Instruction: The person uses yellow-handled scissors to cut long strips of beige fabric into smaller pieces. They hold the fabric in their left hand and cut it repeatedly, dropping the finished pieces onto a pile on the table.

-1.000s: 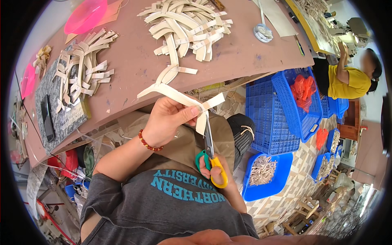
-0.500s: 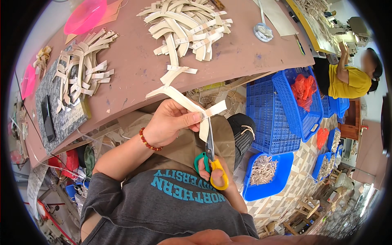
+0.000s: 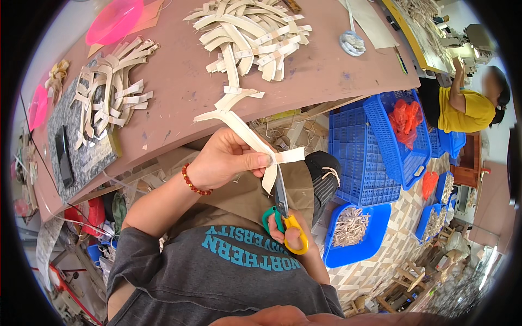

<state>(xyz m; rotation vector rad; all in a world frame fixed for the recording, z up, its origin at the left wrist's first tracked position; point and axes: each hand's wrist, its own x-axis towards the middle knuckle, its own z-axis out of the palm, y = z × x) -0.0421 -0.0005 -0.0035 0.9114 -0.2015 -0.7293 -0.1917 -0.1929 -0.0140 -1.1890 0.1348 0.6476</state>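
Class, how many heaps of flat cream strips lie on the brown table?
2: a larger heap at top centre, a smaller heap at left, partly on a grey mottled slab. Others may be hidden.

my left hand [image 3: 231, 156] could pass over bare brown tabletop [image 3: 176, 65] at upper left, between the small pile [image 3: 112, 76] and the big pile [image 3: 255, 39] of strips; the linked strips [image 3: 243, 129] cross the centre, and blue crates [image 3: 356, 149] block centre right.
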